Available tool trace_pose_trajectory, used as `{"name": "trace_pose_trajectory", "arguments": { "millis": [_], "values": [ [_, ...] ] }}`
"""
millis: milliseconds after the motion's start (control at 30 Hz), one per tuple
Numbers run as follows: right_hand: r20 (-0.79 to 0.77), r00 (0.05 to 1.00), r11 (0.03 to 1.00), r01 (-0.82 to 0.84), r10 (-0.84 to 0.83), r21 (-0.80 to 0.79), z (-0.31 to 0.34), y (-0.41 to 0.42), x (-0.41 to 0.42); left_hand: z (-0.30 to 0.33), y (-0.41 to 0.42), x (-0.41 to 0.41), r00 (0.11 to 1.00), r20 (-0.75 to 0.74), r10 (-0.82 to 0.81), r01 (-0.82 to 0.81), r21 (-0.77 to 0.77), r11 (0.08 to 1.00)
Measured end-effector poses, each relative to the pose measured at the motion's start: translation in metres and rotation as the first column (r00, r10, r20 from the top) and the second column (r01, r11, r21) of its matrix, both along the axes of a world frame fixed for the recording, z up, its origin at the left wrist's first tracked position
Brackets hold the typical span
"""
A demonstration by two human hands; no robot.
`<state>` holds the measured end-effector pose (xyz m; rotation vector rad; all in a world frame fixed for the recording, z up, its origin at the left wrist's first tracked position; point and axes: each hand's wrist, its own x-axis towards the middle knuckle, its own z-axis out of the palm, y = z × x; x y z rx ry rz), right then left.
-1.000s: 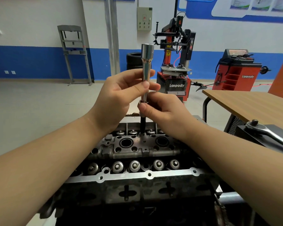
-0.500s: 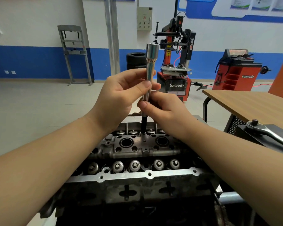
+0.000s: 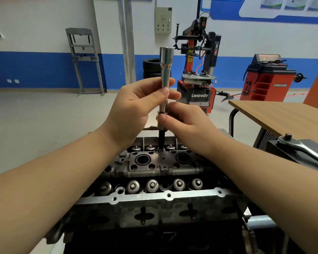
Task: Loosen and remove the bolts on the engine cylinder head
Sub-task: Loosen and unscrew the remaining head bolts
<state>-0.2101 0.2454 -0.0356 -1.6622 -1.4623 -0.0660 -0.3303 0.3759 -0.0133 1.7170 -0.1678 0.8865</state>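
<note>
Step in hand: the person is lifting a loosened cylinder head bolt point(image 3: 161, 138) out of its bore with a long chrome socket extension point(image 3: 165, 77), so this is the removing part of the task, not the breaking loose (a judgement from how the tool stands clear of any ratchet).
Left hand point(image 3: 136, 109): it is pinching the extension's chrome shaft between thumb and fingers, just above the right hand.
Right hand point(image 3: 187, 123): its fingertips are gripping the collar where chrome meets the dark shank, directly under the left thumb.
Bolt: its dark shank is hanging straight below both hands, its lower end at the far edge of the cylinder head point(image 3: 154, 167); whether the tip is already clear of the hole cannot be told.
Ratchet handle point(image 3: 305, 149): it is lying unused on a dark case well to the right of the right hand.
Next move: the hands are probably going to need a straight upward pull until the shank clears, then a place to set the bolt down (the wooden table point(image 3: 283, 116) beyond the right hand looks nearest).
Change: compared with half a second ago, the extension is standing upright again rather than leaning right, and the hands are gripping as before.
</note>
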Motion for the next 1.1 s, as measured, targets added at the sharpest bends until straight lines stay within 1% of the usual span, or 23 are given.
{"name": "trace_pose_trajectory", "arguments": {
  "millis": [100,200,267,367,433,467,533,567,633,733,800,867,1000,1100],
  "values": [
    [0.056,0.998,0.998,0.034,-0.037,0.054,-0.0004,0.0018,-0.0008,0.0009,-0.0028,-0.0013,0.996,0.034,0.085,-0.087,0.058,0.995],
    [0.115,0.992,0.994,0.037,-0.048,0.101,-0.0017,0.0029,-0.0009,0.0007,-0.0039,-0.0005,0.988,0.051,0.148,-0.151,0.057,0.987],
    [0.111,0.993,0.997,0.022,-0.030,0.071,-0.0014,0.0031,-0.0004,0.0000,-0.0023,0.0003,0.992,0.039,0.119,-0.122,0.057,0.991],
    [0.012,1.000,1.000,-0.004,0.004,-0.002,-0.0003,0.0020,0.0010,-0.0012,-0.0017,0.0001,1.000,0.003,-0.001,0.001,0.018,1.000],
    [-0.021,1.000,1.000,-0.020,0.019,-0.017,0.0002,0.0013,0.0020,-0.0018,-0.0032,0.0006,1.000,-0.003,-0.010,0.010,0.006,1.000],
    [-0.015,1.000,1.000,-0.011,0.011,-0.013,0.0002,0.0016,0.0021,-0.0021,-0.0039,0.0013,1.000,0.007,0.016,-0.017,0.028,0.999],
    [0.045,0.999,1.000,0.016,-0.016,0.010,-0.0003,0.0033,0.0025,-0.0021,-0.0052,0.0013,0.995,0.034,0.094,-0.097,0.088,0.991],
    [0.080,0.996,0.999,0.024,-0.026,0.023,-0.0006,0.0043,0.0023,-0.0016,-0.0060,0.0007,0.991,0.044,0.128,-0.132,0.099,0.986],
    [0.132,0.990,0.999,0.036,-0.041,0.038,-0.0014,0.0058,0.0014,-0.0013,-0.0060,0.0002,0.984,0.058,0.166,-0.170,0.075,0.983],
    [0.155,0.987,0.998,0.040,-0.047,0.046,-0.0021,0.0043,0.0017,-0.0018,-0.0033,0.0020,0.992,0.039,0.120,-0.121,0.047,0.991],
    [0.114,0.993,0.999,0.030,-0.031,0.011,-0.0013,0.0025,0.0016,-0.0019,-0.0035,0.0019,0.999,0.004,0.049,-0.049,0.030,0.998],
    [0.064,0.998,1.000,0.002,-0.001,-0.019,-0.0012,0.0012,0.0027,-0.0018,-0.0047,0.0011,1.000,-0.017,0.025,-0.024,0.038,0.999],
    [0.085,0.996,1.000,0.001,0.000,-0.010,-0.0001,0.0010,0.0027,-0.0006,-0.0059,-0.0004,0.988,0.029,0.155,-0.157,0.128,0.979],
    [0.095,0.993,0.997,0.061,-0.066,0.049,-0.0009,0.0012,0.0025,-0.0003,-0.0038,0.0005,0.974,0.051,0.220,-0.224,0.097,0.970]
  ]
}}
